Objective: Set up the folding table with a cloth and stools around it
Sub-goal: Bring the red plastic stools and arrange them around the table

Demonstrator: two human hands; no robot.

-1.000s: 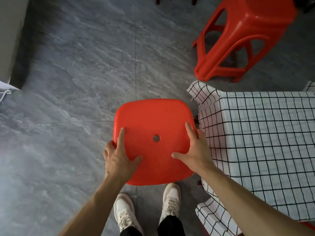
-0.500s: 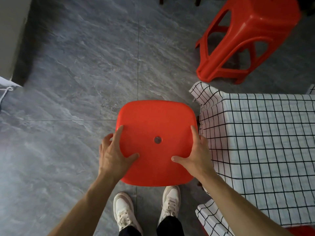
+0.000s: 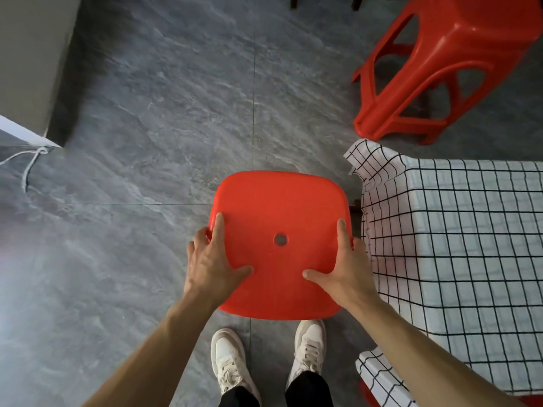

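1. Head view, centre: a person is looking straight down on a red plastic stool (image 3: 279, 230), its square seat with rounded corners and a small round hole in the middle filling the centre of the picture. The stool is sitting just left of the covered table, above the person's two white sneakers (image 3: 310, 348).

2. Head view, hands: the left hand (image 3: 210, 264) is gripping the seat's left edge, thumb lying across the top and fingers curling over the side. The right hand (image 3: 345, 270) is gripping the right edge in the same way, thumb pointing inward across the seat. Both bare forearms are reaching in from the bottom of the frame.

3. Head view, right: a white cloth with a black grid (image 3: 458, 245) is covering the folding table, its near corners hanging in loose folds beside the held stool. The table itself is hidden beneath the cloth, apart from a small dark piece showing between cloth and stool.

4. Head view, upper right: a second red stool (image 3: 435, 69) is standing on the grey stone-look floor tiles (image 3: 147, 113) just beyond the table's far corner, well apart from the first.

5. Head view, left edge: a pale wall (image 3: 26, 54) and a white cord (image 3: 29, 163) are showing.
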